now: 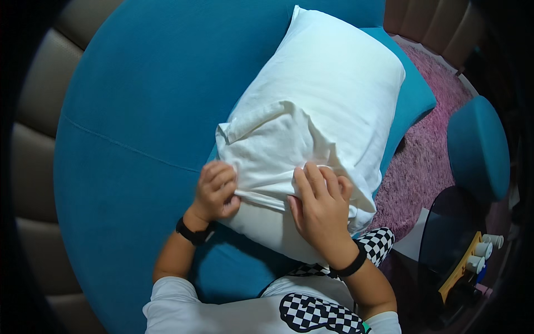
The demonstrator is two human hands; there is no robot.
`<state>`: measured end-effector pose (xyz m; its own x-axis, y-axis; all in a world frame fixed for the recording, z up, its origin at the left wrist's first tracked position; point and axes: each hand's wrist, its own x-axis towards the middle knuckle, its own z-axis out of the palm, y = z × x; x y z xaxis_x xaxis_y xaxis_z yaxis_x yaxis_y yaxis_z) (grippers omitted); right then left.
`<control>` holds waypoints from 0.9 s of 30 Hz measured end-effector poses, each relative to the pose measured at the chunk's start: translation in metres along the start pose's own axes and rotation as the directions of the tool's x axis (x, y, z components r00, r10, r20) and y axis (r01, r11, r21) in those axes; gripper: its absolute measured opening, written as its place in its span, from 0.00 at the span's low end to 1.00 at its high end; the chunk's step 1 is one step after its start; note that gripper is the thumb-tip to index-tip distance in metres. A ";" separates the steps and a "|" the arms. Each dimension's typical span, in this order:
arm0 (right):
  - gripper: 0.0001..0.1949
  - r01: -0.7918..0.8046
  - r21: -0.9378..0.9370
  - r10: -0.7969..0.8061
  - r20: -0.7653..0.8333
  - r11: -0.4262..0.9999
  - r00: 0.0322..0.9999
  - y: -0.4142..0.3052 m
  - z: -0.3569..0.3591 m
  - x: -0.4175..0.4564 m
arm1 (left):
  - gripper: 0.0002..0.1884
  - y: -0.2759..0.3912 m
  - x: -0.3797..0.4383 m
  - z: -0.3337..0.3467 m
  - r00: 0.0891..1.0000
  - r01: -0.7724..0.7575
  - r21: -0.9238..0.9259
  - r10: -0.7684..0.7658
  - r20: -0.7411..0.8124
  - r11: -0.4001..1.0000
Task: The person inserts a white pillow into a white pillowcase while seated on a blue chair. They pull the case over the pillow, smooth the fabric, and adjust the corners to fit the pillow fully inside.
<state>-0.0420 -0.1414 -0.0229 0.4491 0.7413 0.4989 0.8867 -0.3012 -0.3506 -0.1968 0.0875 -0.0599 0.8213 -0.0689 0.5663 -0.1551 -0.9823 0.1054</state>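
Note:
Before me a white fabric pillowcase (329,79) covers most of a plump pillow (265,227), whose uncovered near end lies close to my body. The case's open end is bunched and folded, with one flap of cloth turned back over the top. My left hand (217,190) is curled round the left side of the case's hem, slightly blurred. Over the middle of the same hem, my right hand (321,204) pinches the cloth between thumb and fingers. The palms and the cloth inside the fingers are hidden.
The pillow rests on a round blue upholstered seat (137,104) with a padded brown backrest (35,167) at left. At right are a pink shaggy rug (417,154), a blue stool (479,146) and a dark round table (438,234) with a wooden tray (459,267) and white cups (475,263).

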 end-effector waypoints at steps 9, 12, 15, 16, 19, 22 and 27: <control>0.15 0.171 -0.022 -0.165 0.168 0.985 0.972 -0.023 0.017 -0.062 | 0.13 0.013 -0.041 0.000 0.993 0.059 -0.087 -0.050 0.109 0.994; 0.15 0.025 0.061 -0.032 0.110 0.998 0.993 -0.018 0.014 -0.057 | 0.19 0.011 -0.019 0.002 0.995 0.038 -0.077 -0.030 0.094 0.996; 0.17 -0.020 0.105 0.021 -0.009 0.994 1.000 -0.005 -0.001 -0.066 | 0.17 0.027 0.016 0.004 0.989 -0.041 -0.090 0.053 0.138 0.995; 0.19 -0.001 0.104 0.011 -0.094 0.995 0.996 -0.001 -0.003 -0.078 | 0.17 0.035 0.021 0.006 0.987 -0.064 -0.107 0.079 0.141 0.992; 0.16 0.023 -0.046 -0.028 -0.124 0.999 0.992 0.019 -0.011 -0.120 | 0.17 0.064 0.030 0.016 0.972 -0.064 -0.073 0.079 0.222 0.995; 0.19 -0.200 -0.074 0.191 -0.110 0.977 0.975 0.040 -0.001 -0.146 | 0.16 0.102 0.037 0.030 0.973 -0.068 -0.156 0.100 0.209 0.985; 0.23 -0.332 0.095 0.345 -0.281 0.938 0.896 0.066 0.010 -0.145 | 0.33 0.155 0.041 0.050 0.953 -0.027 -0.120 0.062 0.297 0.992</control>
<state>-0.0496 -0.2630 -0.1260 0.7391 0.3915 0.5481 0.6726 -0.4721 -0.5698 -0.1598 -0.0762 -0.0615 0.9361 -0.1779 0.3033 -0.2417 -0.9520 0.1877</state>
